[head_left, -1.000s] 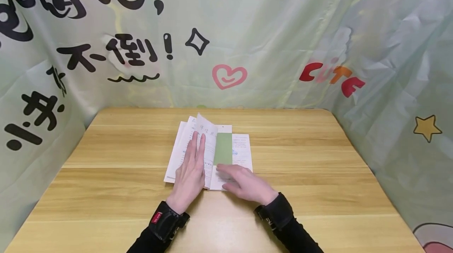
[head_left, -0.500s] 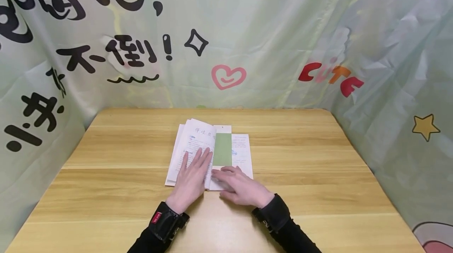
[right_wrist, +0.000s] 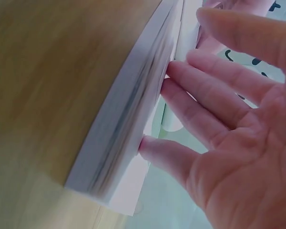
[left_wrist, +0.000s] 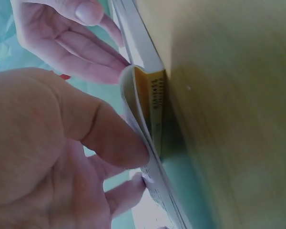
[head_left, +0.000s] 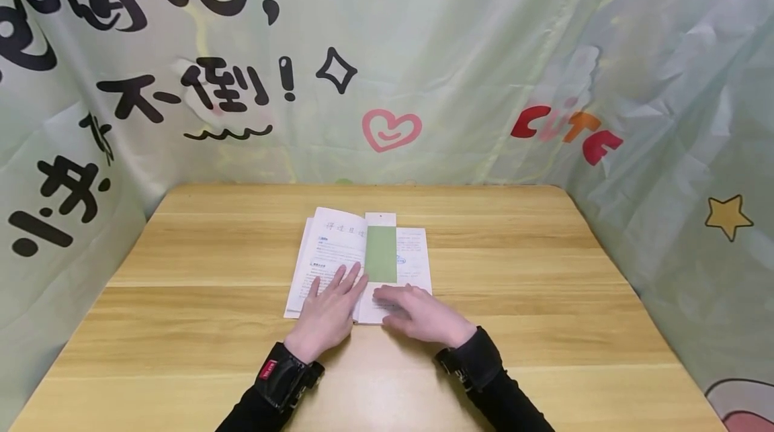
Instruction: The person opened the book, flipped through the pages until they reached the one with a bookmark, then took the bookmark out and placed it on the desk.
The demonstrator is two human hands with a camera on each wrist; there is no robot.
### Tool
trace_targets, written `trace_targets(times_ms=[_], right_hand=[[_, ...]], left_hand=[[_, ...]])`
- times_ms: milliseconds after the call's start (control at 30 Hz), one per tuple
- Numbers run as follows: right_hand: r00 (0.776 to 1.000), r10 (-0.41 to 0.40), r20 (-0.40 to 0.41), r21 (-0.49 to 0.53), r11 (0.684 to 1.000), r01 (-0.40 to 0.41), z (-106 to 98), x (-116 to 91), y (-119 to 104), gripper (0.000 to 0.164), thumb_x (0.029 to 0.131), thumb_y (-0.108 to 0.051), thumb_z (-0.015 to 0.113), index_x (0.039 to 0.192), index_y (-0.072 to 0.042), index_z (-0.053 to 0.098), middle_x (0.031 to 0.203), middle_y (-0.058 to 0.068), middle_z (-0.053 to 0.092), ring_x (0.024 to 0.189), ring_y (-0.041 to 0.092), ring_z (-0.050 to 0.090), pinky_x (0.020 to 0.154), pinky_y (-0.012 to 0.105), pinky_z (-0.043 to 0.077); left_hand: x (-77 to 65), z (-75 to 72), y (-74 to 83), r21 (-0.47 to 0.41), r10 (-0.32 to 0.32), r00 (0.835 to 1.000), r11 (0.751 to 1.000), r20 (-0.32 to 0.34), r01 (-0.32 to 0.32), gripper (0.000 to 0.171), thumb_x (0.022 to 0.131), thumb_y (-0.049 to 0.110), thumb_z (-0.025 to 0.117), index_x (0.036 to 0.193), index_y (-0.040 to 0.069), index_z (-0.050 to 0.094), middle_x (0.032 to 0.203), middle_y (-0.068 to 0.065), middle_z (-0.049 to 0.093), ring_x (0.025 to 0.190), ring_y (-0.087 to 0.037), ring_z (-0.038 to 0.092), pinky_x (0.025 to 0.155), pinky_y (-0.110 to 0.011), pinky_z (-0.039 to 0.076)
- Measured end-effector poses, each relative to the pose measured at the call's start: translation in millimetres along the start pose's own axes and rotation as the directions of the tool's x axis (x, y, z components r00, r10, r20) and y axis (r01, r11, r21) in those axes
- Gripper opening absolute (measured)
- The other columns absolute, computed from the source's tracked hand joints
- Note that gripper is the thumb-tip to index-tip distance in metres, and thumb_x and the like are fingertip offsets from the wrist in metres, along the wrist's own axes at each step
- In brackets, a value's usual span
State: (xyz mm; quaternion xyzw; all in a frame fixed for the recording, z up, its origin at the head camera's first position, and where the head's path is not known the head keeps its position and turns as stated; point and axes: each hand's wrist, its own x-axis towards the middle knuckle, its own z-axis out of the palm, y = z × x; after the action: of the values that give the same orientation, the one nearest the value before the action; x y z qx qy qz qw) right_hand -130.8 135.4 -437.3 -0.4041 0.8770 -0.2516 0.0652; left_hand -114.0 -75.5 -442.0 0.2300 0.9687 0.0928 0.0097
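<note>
An open book [head_left: 338, 237] with printed pages lies on the wooden table. Across its right page is a green card [head_left: 381, 254] with a white top and a small hole. My left hand [head_left: 326, 314] rests on the lower left page, fingers spread. In the left wrist view its thumb [left_wrist: 117, 143] lies along the bent pages, beside the yellow spine [left_wrist: 156, 95]. On the lower right page sits my right hand [head_left: 426, 318]. Seen from the right wrist, its fingers [right_wrist: 205, 90] are extended, tips touching the page above the thick page block [right_wrist: 126, 109].
The wooden table [head_left: 544, 271] spreads around the book on all sides. A pale green printed cloth [head_left: 459, 56] hangs behind it and along both sides. Black straps [head_left: 474, 358] circle both wrists.
The raised left leaf has come down flat to the left, showing its heading. My left hand has slid down the page and spread its fingers. The right hand shifted slightly left, then back.
</note>
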Motion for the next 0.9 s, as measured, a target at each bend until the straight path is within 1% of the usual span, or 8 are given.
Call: trace_targets(times_ms=[100, 167, 267, 400, 533, 700, 900], right_hand=[[1.000, 0.021, 0.015, 0.005, 1.000, -0.021, -0.4, 0.6, 0.5, 0.046, 0.089, -0.017, 0.064, 0.132, 0.000, 0.055, 0.129, 0.012, 0.061, 0.119, 0.023, 0.054, 0.102, 0.042, 0.045], [0.999, 0.033, 0.022, 0.004, 0.999, -0.033, -0.7, 0.4, 0.1, 0.046, 0.090, -0.018, 0.063, 0.132, -0.001, 0.054, 0.129, 0.012, 0.061, 0.120, 0.023, 0.053, 0.102, 0.042, 0.044], [0.999, 0.043, 0.030, 0.002, 0.999, -0.043, -0.9, -0.1, -1.0, 0.047, 0.091, -0.018, 0.063, 0.133, -0.001, 0.054, 0.130, 0.011, 0.060, 0.121, 0.022, 0.053, 0.103, 0.042, 0.044], [0.999, 0.041, 0.031, 0.006, 0.999, -0.041, -1.1, -0.8, -2.8, 0.046, 0.091, -0.018, 0.063, 0.133, -0.001, 0.054, 0.130, 0.012, 0.060, 0.120, 0.024, 0.053, 0.102, 0.043, 0.044], [0.999, 0.028, 0.025, 0.003, 1.000, -0.028, -1.0, -0.9, -3.5, 0.045, 0.090, -0.017, 0.063, 0.131, 0.000, 0.055, 0.129, 0.012, 0.061, 0.120, 0.024, 0.053, 0.101, 0.043, 0.045], [1.000, 0.010, 0.019, -0.007, 1.000, -0.010, -1.4, -0.7, -2.7, 0.043, 0.090, -0.017, 0.063, 0.129, 0.000, 0.057, 0.127, 0.011, 0.062, 0.118, 0.023, 0.055, 0.101, 0.042, 0.046], [1.000, -0.001, -0.029, 0.031, 1.000, 0.002, -4.1, -0.2, -1.2, 0.037, 0.092, -0.015, 0.062, 0.126, -0.001, 0.060, 0.121, 0.009, 0.066, 0.112, 0.018, 0.059, 0.096, 0.039, 0.050]], left_hand=[[0.6, -2.3, 1.5, -0.009, -0.019, 1.000, 1.000, -0.011, 0.019, 0.052, 0.092, 0.017, 0.052, 0.144, 0.012, 0.046, 0.153, -0.009, 0.033, 0.137, -0.031, 0.031, 0.104, -0.066, 0.028], [0.8, -2.7, 2.0, -0.020, -0.026, 1.000, 0.999, -0.017, 0.025, 0.050, 0.095, 0.022, 0.050, 0.143, 0.012, 0.047, 0.153, -0.009, 0.034, 0.136, -0.032, 0.032, 0.104, -0.065, 0.029], [0.8, -1.4, 1.8, -0.029, -0.023, 1.000, 0.999, -0.019, 0.023, 0.053, 0.095, 0.031, 0.052, 0.144, 0.010, 0.046, 0.152, -0.011, 0.034, 0.136, -0.033, 0.032, 0.104, -0.065, 0.029], [0.3, 0.9, 0.8, -0.012, -0.013, 1.000, 1.000, -0.025, 0.012, 0.064, 0.092, 0.040, 0.057, 0.145, 0.007, 0.043, 0.152, -0.012, 0.035, 0.136, -0.033, 0.033, 0.104, -0.063, 0.031], [0.1, 2.3, 0.0, -0.006, -0.013, 0.999, 1.000, -0.043, 0.012, 0.069, 0.090, 0.043, 0.060, 0.145, 0.004, 0.042, 0.151, -0.012, 0.037, 0.135, -0.032, 0.034, 0.103, -0.063, 0.032], [-0.1, 2.2, 0.4, -0.015, -0.017, 0.999, 1.000, -0.048, 0.017, 0.071, 0.089, 0.043, 0.061, 0.144, 0.003, 0.042, 0.150, -0.012, 0.038, 0.134, -0.033, 0.035, 0.103, -0.063, 0.033], [0.3, 2.2, 0.8, -0.028, -0.019, 0.999, 0.999, -0.051, 0.018, 0.071, 0.088, 0.042, 0.062, 0.144, 0.003, 0.042, 0.150, -0.012, 0.038, 0.134, -0.033, 0.035, 0.103, -0.064, 0.032]])
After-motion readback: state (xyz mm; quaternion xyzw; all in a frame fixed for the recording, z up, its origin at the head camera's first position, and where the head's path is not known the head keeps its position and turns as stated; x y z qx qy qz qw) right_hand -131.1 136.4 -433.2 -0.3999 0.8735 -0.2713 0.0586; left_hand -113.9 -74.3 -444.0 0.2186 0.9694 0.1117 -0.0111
